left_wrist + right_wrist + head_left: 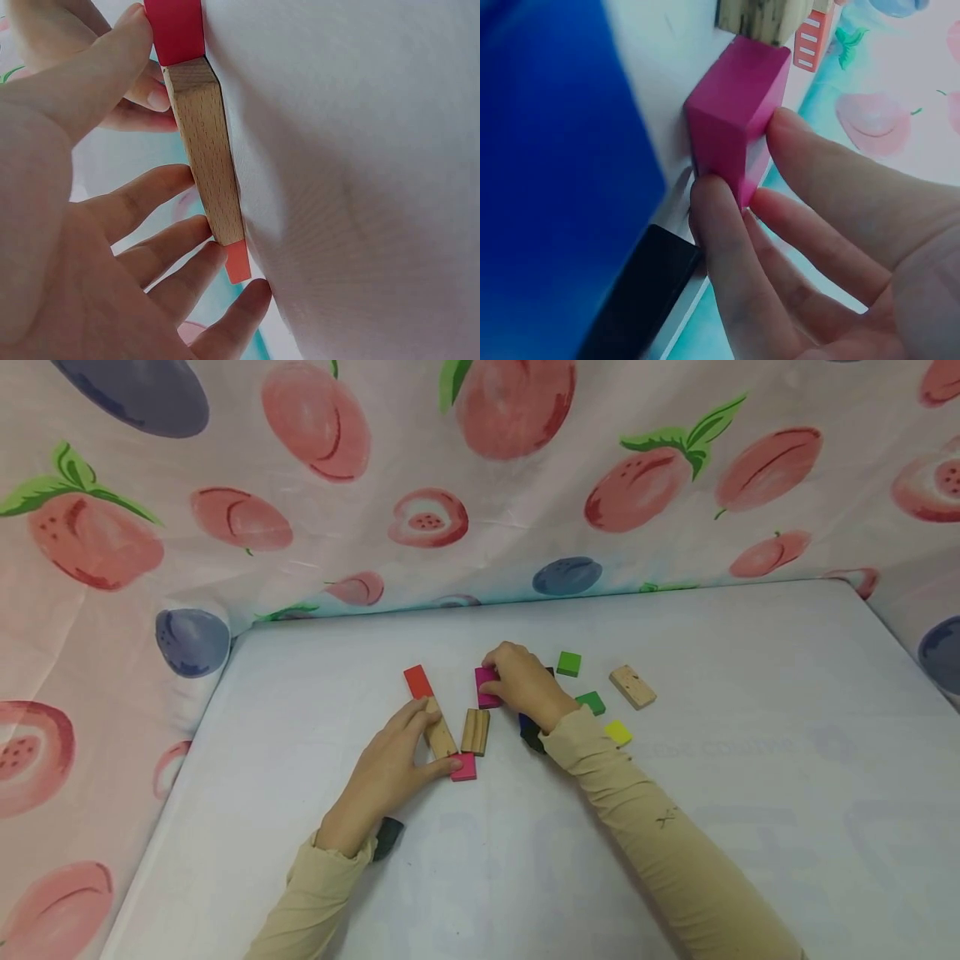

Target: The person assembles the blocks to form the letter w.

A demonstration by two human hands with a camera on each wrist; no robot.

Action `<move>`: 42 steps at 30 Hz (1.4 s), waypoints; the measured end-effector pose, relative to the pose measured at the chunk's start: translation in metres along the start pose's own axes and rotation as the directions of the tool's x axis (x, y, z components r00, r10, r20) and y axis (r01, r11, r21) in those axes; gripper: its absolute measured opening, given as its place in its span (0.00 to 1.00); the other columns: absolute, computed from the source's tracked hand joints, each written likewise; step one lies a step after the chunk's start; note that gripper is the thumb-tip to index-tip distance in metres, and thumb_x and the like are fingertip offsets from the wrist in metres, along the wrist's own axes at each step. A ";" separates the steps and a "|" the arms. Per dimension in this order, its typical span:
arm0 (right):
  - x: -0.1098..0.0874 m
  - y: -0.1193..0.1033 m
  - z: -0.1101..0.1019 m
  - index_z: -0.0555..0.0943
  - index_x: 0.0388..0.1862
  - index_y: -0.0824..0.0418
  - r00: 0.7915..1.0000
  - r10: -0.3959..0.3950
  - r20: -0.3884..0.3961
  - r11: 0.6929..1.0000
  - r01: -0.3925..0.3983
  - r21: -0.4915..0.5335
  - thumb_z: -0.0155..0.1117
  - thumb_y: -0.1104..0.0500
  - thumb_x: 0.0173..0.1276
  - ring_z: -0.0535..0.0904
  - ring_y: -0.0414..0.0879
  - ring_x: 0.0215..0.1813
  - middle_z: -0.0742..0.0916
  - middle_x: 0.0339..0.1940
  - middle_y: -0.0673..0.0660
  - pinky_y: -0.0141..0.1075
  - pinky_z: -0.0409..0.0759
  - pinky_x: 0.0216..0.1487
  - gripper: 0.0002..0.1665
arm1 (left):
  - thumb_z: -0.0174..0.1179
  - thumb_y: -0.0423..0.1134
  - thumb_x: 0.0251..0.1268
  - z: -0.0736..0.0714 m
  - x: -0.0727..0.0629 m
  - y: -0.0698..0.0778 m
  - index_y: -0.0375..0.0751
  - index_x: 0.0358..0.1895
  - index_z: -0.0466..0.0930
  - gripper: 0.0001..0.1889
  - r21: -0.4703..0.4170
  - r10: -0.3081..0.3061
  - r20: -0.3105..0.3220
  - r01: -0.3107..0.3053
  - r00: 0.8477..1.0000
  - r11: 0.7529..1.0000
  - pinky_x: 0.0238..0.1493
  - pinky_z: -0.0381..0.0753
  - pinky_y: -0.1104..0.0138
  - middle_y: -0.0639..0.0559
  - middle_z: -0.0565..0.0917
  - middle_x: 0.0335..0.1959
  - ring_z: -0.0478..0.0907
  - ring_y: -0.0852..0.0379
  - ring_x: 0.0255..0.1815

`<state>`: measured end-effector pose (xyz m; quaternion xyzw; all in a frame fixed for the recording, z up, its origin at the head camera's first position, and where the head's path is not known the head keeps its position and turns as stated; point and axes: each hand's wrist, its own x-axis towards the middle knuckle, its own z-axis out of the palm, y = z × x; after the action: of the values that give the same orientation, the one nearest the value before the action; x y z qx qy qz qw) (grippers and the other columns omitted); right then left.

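My left hand (386, 772) lies along a row of toy blocks, its fingers loosely extended. Fingertips touch the side of a plain wooden block (206, 142), and the thumb rests on a pink block (467, 768) at the near end. A red-orange block (417, 681) joins the far end. With thumb and fingers, my right hand (528, 685) pinches a magenta block (727, 94) on the table. That block meets the far end of a striped wooden block (476, 732), which stands between the two hands.
Right of the right hand lie two green blocks (568, 663), a yellow block (618, 732) and a wooden block (632, 687). Blue and black pieces (531, 732) sit partly hidden under the right wrist. A fruit-print cloth (517, 518) hangs behind the white table (750, 693).
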<state>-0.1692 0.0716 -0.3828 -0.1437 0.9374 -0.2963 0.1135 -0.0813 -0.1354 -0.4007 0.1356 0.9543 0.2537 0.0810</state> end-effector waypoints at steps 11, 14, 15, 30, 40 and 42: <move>0.001 -0.001 0.003 0.82 0.55 0.69 0.998 0.040 -0.051 0.999 -0.041 -0.002 0.69 0.60 0.68 0.80 0.53 0.56 0.84 0.53 0.63 0.43 0.80 0.59 0.20 | 0.72 0.56 0.56 -0.001 -0.001 -0.001 0.39 0.67 0.73 0.38 0.009 0.010 -0.005 -0.010 1.000 1.000 0.73 0.65 0.46 0.42 0.63 0.76 0.59 0.42 0.77; 0.001 -0.002 0.004 0.82 0.55 0.69 0.997 0.051 -0.053 0.999 -0.051 -0.001 0.69 0.60 0.68 0.80 0.52 0.54 0.85 0.52 0.62 0.42 0.80 0.57 0.20 | 0.72 0.55 0.55 0.000 -0.001 -0.001 0.39 0.66 0.73 0.38 0.008 0.013 -0.010 -0.013 1.000 1.000 0.73 0.65 0.47 0.41 0.64 0.76 0.59 0.42 0.77; 0.002 -0.002 0.004 0.82 0.54 0.69 0.997 0.050 -0.053 0.999 -0.050 0.001 0.69 0.60 0.67 0.80 0.52 0.54 0.85 0.52 0.62 0.42 0.81 0.57 0.20 | 0.72 0.55 0.55 0.000 -0.001 -0.001 0.39 0.66 0.73 0.38 0.008 0.013 -0.011 -0.013 1.000 1.000 0.73 0.64 0.47 0.42 0.64 0.75 0.59 0.42 0.77; 0.000 -0.005 0.004 0.84 0.51 0.68 0.998 0.052 -0.042 0.999 -0.051 0.020 0.70 0.59 0.67 0.82 0.50 0.48 0.87 0.47 0.61 0.41 0.83 0.50 0.17 | 0.72 0.56 0.56 0.000 0.000 -0.001 0.39 0.67 0.73 0.39 0.015 0.015 -0.012 -0.015 1.000 1.000 0.73 0.65 0.48 0.44 0.64 0.76 0.59 0.43 0.77; 0.000 -0.002 0.004 0.84 0.51 0.68 0.999 0.031 -0.037 0.999 -0.031 0.019 0.71 0.59 0.66 0.83 0.52 0.51 0.87 0.50 0.62 0.43 0.82 0.54 0.18 | 0.72 0.56 0.56 0.000 0.001 -0.002 0.40 0.68 0.72 0.39 0.018 0.005 -0.009 -0.005 1.000 1.000 0.72 0.66 0.47 0.43 0.64 0.75 0.61 0.43 0.76; -0.001 -0.002 0.004 0.84 0.50 0.68 0.999 0.032 -0.033 0.999 -0.032 0.022 0.71 0.58 0.66 0.83 0.52 0.51 0.87 0.50 0.62 0.43 0.82 0.54 0.18 | 0.72 0.56 0.56 0.001 0.001 -0.002 0.40 0.68 0.72 0.39 0.022 0.000 -0.004 0.000 1.000 1.000 0.72 0.66 0.47 0.43 0.64 0.75 0.61 0.43 0.76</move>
<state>-0.1670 0.0681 -0.3848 -0.1225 0.9380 -0.3069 0.1043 -0.0826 -0.1363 -0.4022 0.1361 0.9572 0.2433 0.0775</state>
